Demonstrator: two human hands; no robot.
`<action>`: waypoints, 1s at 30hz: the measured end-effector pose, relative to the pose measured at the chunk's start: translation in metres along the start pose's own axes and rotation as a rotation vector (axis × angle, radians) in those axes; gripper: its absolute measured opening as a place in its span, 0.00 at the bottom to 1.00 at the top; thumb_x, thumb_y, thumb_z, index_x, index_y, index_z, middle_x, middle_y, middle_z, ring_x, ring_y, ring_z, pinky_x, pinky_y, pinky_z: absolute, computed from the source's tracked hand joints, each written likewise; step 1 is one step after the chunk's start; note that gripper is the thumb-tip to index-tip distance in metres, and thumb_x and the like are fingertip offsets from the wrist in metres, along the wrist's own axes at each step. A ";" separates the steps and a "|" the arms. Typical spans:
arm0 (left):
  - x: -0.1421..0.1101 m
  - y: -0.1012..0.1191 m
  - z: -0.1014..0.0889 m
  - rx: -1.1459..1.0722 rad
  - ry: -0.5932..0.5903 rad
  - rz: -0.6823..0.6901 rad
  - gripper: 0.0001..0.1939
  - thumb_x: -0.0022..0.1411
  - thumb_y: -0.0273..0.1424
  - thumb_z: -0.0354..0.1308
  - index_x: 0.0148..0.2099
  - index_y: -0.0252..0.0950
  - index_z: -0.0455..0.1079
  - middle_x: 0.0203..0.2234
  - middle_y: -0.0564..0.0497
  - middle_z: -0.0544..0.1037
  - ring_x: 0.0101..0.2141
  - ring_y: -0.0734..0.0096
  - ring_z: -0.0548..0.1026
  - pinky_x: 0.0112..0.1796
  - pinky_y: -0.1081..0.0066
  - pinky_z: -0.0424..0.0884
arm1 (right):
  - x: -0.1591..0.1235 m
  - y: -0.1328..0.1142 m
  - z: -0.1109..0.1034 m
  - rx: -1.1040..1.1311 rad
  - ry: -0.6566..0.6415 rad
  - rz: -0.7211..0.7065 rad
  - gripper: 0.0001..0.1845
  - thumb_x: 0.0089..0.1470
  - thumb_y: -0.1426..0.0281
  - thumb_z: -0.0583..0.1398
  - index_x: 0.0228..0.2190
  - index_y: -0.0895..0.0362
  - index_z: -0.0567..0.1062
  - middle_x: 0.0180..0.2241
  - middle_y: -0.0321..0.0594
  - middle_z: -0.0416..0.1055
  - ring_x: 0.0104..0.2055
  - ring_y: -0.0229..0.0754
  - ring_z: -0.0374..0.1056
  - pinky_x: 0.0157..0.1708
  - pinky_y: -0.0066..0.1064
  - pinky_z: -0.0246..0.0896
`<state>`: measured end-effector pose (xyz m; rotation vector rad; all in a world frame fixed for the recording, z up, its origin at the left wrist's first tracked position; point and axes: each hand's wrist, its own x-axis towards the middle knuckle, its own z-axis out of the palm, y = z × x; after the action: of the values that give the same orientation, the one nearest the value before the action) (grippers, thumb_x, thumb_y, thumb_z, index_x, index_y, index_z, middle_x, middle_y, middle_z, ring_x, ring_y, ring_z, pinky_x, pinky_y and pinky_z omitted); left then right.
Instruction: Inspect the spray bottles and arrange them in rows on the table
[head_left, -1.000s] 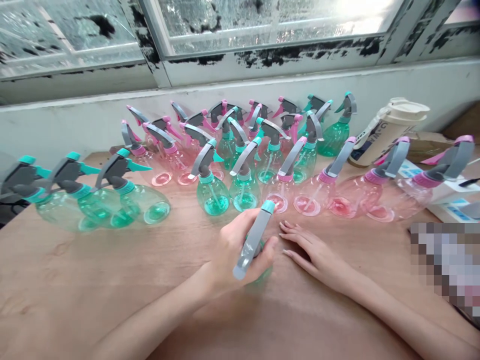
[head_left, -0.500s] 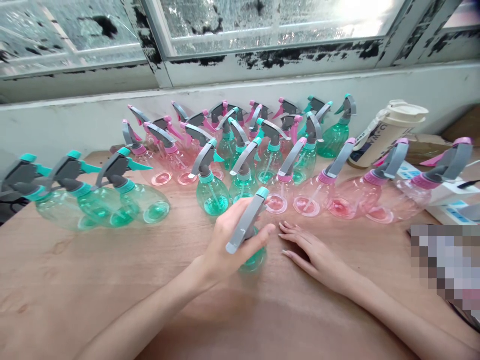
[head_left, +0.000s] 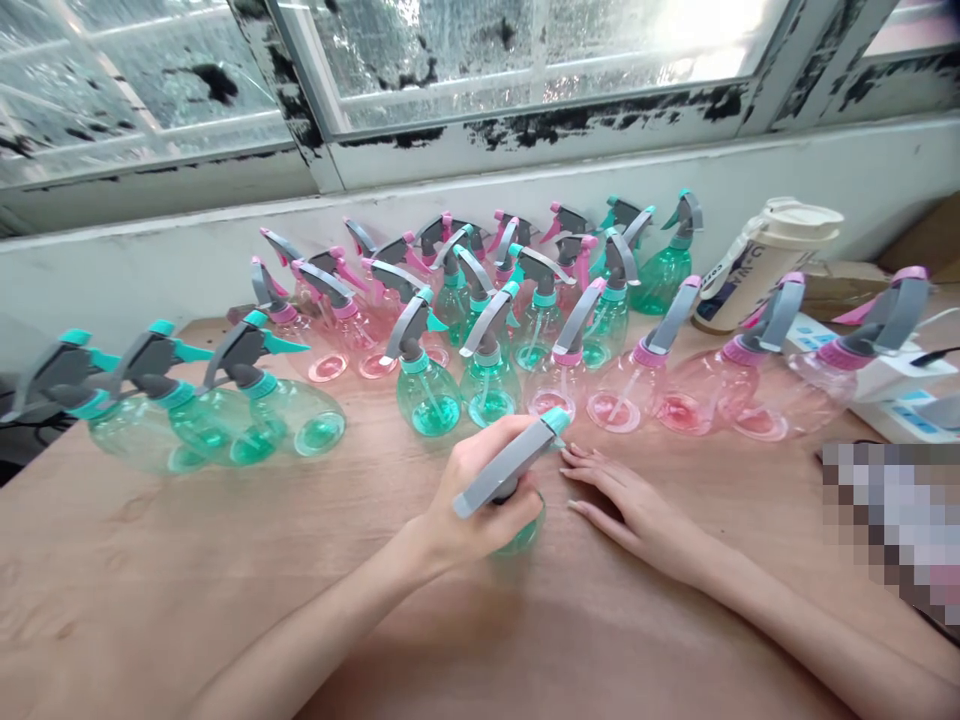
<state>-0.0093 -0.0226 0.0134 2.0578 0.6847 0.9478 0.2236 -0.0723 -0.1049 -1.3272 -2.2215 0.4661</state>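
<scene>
My left hand [head_left: 476, 495] is wrapped round the neck of a green spray bottle [head_left: 525, 530] near the middle of the table. Its grey and teal trigger head juts above my fingers and points to the upper right; much of the body is hidden by the hand. My right hand [head_left: 634, 505] lies flat on the wood just to the right, fingers stretched out, holding nothing. Behind the hands stand two green spray bottles [head_left: 427, 400] and a row of pink spray bottles [head_left: 619, 395]. Three green spray bottles [head_left: 319, 420] stand together on the left.
More pink and green bottles crowd against the wall below the window. A beige tumbler [head_left: 750, 270], a white power strip [head_left: 900, 385] and a cardboard box [head_left: 840, 285] are at the right. A blurred-out flat object [head_left: 892, 520] lies at the right edge of the wooden table [head_left: 135, 570].
The spray bottle in my left hand has turned, its nozzle end swinging to the right and nearer me. My fingers have closed further round its neck. My right hand stays put.
</scene>
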 end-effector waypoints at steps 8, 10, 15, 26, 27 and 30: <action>0.001 -0.001 0.000 -0.108 -0.053 -0.028 0.22 0.56 0.21 0.51 0.53 0.37 0.68 0.33 0.53 0.71 0.22 0.81 0.60 0.27 0.75 0.64 | 0.000 0.000 0.000 -0.006 0.003 -0.002 0.20 0.65 0.63 0.54 0.57 0.52 0.66 0.65 0.45 0.60 0.67 0.50 0.54 0.65 0.53 0.52; 0.001 -0.002 0.000 -0.101 -0.044 -0.016 0.21 0.55 0.21 0.51 0.52 0.37 0.69 0.33 0.52 0.72 0.23 0.79 0.63 0.30 0.73 0.66 | 0.000 0.000 0.000 -0.006 0.008 0.003 0.20 0.65 0.63 0.54 0.57 0.52 0.66 0.64 0.45 0.61 0.67 0.50 0.54 0.65 0.53 0.53; 0.001 -0.003 -0.001 -0.103 -0.032 -0.027 0.18 0.55 0.23 0.52 0.48 0.37 0.70 0.33 0.50 0.74 0.31 0.71 0.73 0.36 0.69 0.72 | 0.001 -0.002 -0.001 -0.022 0.001 0.002 0.19 0.66 0.63 0.53 0.56 0.53 0.66 0.65 0.47 0.60 0.67 0.50 0.54 0.64 0.54 0.53; 0.003 0.005 0.007 -0.021 0.107 -0.079 0.06 0.57 0.30 0.61 0.35 0.36 0.66 0.26 0.53 0.76 0.27 0.73 0.74 0.32 0.73 0.72 | 0.001 0.002 0.001 0.013 0.028 -0.015 0.19 0.64 0.64 0.55 0.55 0.52 0.68 0.63 0.46 0.63 0.67 0.50 0.55 0.65 0.53 0.53; 0.003 0.004 0.007 -0.020 0.101 -0.068 0.07 0.57 0.32 0.61 0.36 0.36 0.67 0.27 0.53 0.77 0.28 0.73 0.75 0.33 0.72 0.73 | 0.001 0.001 0.001 0.014 0.029 -0.015 0.19 0.64 0.64 0.55 0.55 0.52 0.68 0.63 0.46 0.63 0.67 0.50 0.55 0.65 0.52 0.53; 0.003 0.000 0.006 -0.025 0.056 -0.042 0.11 0.58 0.33 0.61 0.42 0.35 0.70 0.30 0.50 0.78 0.29 0.70 0.76 0.36 0.70 0.75 | 0.001 0.000 0.000 0.017 0.031 -0.012 0.19 0.64 0.64 0.55 0.55 0.52 0.68 0.64 0.46 0.63 0.67 0.50 0.55 0.65 0.52 0.53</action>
<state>-0.0028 -0.0227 0.0126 1.9932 0.7394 0.9884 0.2230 -0.0716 -0.1046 -1.3036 -2.1943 0.4566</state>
